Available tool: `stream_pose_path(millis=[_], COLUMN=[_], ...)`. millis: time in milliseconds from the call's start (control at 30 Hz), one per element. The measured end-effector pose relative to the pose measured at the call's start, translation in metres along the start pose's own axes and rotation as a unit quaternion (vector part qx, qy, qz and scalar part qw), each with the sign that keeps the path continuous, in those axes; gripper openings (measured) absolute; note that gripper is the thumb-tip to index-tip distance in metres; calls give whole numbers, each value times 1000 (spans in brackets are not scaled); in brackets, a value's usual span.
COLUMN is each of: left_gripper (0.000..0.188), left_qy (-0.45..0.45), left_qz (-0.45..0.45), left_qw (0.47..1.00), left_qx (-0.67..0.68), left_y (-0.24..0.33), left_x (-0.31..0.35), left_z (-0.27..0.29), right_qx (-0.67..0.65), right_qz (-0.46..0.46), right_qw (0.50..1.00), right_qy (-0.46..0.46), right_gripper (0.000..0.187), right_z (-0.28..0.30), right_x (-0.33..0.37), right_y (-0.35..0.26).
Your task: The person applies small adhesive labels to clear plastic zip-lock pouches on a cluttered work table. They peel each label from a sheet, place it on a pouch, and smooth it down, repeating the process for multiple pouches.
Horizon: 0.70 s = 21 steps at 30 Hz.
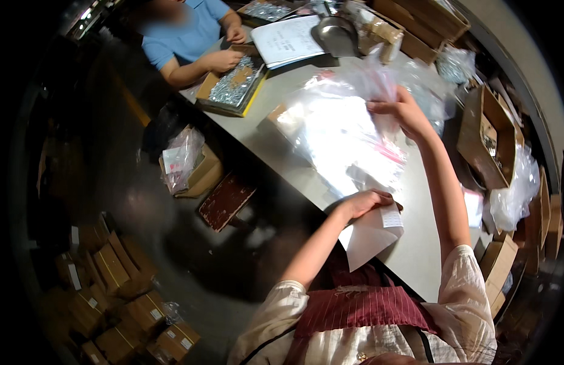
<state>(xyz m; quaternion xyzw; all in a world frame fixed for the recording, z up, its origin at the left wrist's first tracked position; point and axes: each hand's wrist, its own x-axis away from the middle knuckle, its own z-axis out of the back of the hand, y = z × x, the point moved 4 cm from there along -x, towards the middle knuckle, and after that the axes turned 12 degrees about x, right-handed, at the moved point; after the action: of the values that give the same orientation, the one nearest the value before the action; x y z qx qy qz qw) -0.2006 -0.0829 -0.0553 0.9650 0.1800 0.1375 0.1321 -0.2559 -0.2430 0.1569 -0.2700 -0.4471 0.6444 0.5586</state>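
My right hand [403, 114] is closed on the upper edge of some clear plastic bags [330, 131], which lie in a shiny heap across the grey table [425, 243]. Glare washes out the middle of the heap, and a red strip runs along one bag's edge. Close to my body, my left hand [368, 204] pinches a white sheet [373, 236] over the table's near edge. A small printed label [391, 216] shows at the sheet's corner. The left fingertips are partly hidden.
Across the table a person in blue [200, 36] handles small metal parts [236, 82] in a shallow box. A notebook [288, 41], a metal scoop [336, 35] and an open carton [488, 137] stand along the far and right sides. A stool [227, 201] and stacked cartons [121, 304] occupy the left floor.
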Motion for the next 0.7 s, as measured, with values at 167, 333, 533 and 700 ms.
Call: stream_pose_path(millis=[167, 333, 533, 700], left_gripper=[23, 33, 44, 23], left_qy=[-7, 10, 74, 50], left_qz=[-33, -81, -104, -212], left_qw=[998, 934, 823, 851], left_qx=[-58, -349, -554, -479], left_y=[-13, -14, 3, -41], left_x=[-16, -23, 7, 18], left_z=[25, 12, -1, 2], right_qx=[345, 322, 326, 370], right_qz=[264, 72, 27, 64], right_qw=[885, 944, 937, 921], right_qy=[166, -20, -127, -105], right_gripper=[47, 19, 28, 34], right_z=[-53, -74, -98, -104], right_x=[-75, 33, 115, 116], right_y=[25, 56, 115, 116])
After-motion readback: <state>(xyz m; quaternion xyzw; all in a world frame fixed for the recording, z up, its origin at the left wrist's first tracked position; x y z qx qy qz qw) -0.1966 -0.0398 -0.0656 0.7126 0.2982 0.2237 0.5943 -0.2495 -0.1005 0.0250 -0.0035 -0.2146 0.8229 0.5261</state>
